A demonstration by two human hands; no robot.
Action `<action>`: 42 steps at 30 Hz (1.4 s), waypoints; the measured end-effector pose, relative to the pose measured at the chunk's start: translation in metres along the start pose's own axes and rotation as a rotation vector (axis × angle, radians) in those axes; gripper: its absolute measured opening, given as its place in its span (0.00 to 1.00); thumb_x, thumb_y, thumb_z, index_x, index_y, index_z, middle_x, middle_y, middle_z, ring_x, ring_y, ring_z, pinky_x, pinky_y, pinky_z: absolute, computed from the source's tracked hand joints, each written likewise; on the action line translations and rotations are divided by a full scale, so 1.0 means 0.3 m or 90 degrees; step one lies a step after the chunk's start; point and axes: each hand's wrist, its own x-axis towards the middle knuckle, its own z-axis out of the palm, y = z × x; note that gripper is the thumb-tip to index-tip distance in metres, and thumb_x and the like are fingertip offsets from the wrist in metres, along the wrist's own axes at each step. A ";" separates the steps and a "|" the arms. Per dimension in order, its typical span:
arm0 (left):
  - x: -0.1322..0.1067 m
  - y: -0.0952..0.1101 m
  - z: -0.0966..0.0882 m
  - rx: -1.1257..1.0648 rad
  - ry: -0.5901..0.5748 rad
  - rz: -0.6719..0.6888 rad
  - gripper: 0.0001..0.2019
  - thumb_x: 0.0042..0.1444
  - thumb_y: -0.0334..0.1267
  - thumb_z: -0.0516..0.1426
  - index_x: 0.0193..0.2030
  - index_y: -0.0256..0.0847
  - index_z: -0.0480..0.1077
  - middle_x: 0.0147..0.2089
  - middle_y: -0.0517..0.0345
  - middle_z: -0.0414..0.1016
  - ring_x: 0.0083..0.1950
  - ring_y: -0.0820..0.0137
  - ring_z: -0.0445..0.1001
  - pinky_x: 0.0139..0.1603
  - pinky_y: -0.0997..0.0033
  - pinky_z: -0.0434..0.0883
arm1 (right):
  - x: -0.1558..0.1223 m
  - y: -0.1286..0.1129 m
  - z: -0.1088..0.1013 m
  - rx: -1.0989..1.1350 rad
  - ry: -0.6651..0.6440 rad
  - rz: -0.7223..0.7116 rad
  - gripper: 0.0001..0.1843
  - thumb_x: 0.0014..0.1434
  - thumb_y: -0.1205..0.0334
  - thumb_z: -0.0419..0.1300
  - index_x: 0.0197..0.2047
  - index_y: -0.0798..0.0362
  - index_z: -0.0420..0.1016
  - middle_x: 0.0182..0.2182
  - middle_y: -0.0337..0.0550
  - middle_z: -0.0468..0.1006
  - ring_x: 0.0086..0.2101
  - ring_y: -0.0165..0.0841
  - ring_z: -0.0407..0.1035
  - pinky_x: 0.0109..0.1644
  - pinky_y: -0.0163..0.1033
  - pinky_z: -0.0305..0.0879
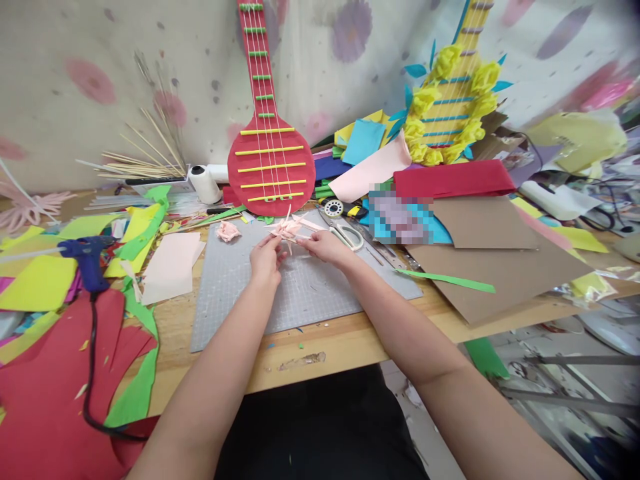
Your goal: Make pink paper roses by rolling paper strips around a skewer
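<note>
Over the grey cutting mat point(235, 287), I hold a pale pink paper flower point(288, 228) with narrow strips sticking out around it. My left hand point(268, 259) is closed on its near left side, fingertips pinched at the base. From the right, my right hand point(324, 247) pinches what looks like one of its thin strips; its fingertips are small in view. A second crumpled pink paper flower point(229, 231) lies on the mat to the left. White-handled scissors point(346, 235) rest just beyond my right hand.
A blue glue gun point(90, 257) with a black cord lies left, among coloured paper scraps and red sheets point(55, 373). A red paper lute point(273, 167) leans at the back. Brown cardboard point(500, 273) is at right. A thread spool point(204, 185) stands behind.
</note>
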 end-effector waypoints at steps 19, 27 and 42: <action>0.004 -0.002 -0.011 0.123 -0.041 0.117 0.10 0.37 0.31 0.61 0.31 0.40 0.73 0.31 0.61 0.69 0.27 0.79 0.63 0.27 0.79 0.61 | 0.007 0.019 -0.013 0.069 -0.007 -0.046 0.21 0.49 0.47 0.58 0.19 0.53 0.57 0.15 0.32 0.58 0.18 0.22 0.50 0.22 0.32 0.44; 0.047 -0.036 -0.035 0.281 -0.013 0.443 0.07 0.39 0.35 0.62 0.28 0.41 0.71 0.33 0.57 0.71 0.37 0.71 0.68 0.40 0.73 0.63 | 0.008 0.013 -0.018 0.257 -0.104 0.026 0.19 0.48 0.49 0.60 0.21 0.54 0.61 0.13 0.30 0.56 0.15 0.19 0.44 0.18 0.31 0.38; 0.015 -0.024 -0.037 0.448 0.016 0.498 0.06 0.43 0.30 0.59 0.30 0.44 0.70 0.29 0.62 0.70 0.31 0.72 0.67 0.38 0.74 0.60 | 0.005 0.013 -0.014 0.249 -0.099 0.035 0.20 0.48 0.46 0.60 0.22 0.53 0.60 0.13 0.29 0.55 0.15 0.19 0.44 0.18 0.31 0.38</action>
